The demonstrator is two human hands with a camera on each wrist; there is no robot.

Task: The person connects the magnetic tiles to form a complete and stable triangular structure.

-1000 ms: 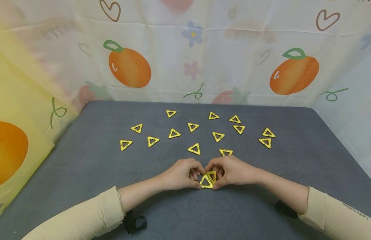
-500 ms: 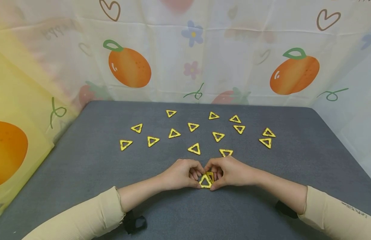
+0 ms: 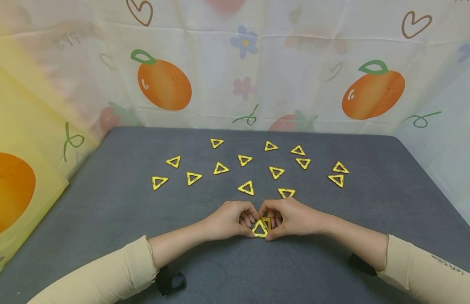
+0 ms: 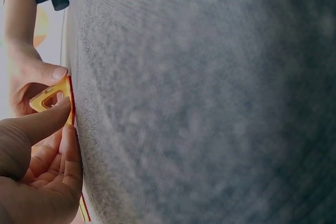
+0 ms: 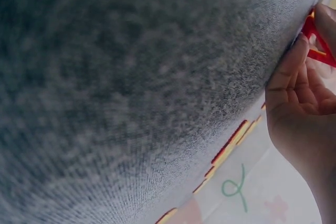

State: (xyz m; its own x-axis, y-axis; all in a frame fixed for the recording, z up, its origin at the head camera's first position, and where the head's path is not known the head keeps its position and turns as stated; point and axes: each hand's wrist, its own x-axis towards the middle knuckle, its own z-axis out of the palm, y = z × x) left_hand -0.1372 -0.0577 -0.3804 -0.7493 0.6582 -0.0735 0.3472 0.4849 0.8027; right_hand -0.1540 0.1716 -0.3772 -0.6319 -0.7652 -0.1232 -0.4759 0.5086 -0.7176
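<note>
The left hand (image 3: 229, 219) and right hand (image 3: 296, 217) meet low at the centre of the table (image 3: 235, 270), fingers curled round two yellow triangles between them. The left hand pinches the front triangle (image 3: 259, 235), thumb at its lower left corner and index finger near its top. The right hand curls about the rear triangle (image 3: 268, 219), its thumb at the front triangle's lower right corner. The front triangle stands raised with its bottom edge at the table, as the left wrist view shows; the rear triangle is partly hidden behind it, so how the two join I cannot tell. Fourteen loose triangles lie flat beyond the hands. The nearest triangle (image 3: 286, 190) lies just past the right hand, and another triangle (image 3: 251, 188) lies left of that. Behind the table hangs a curtain (image 3: 219, 63) printed with oranges, hearts and flowers.
</note>
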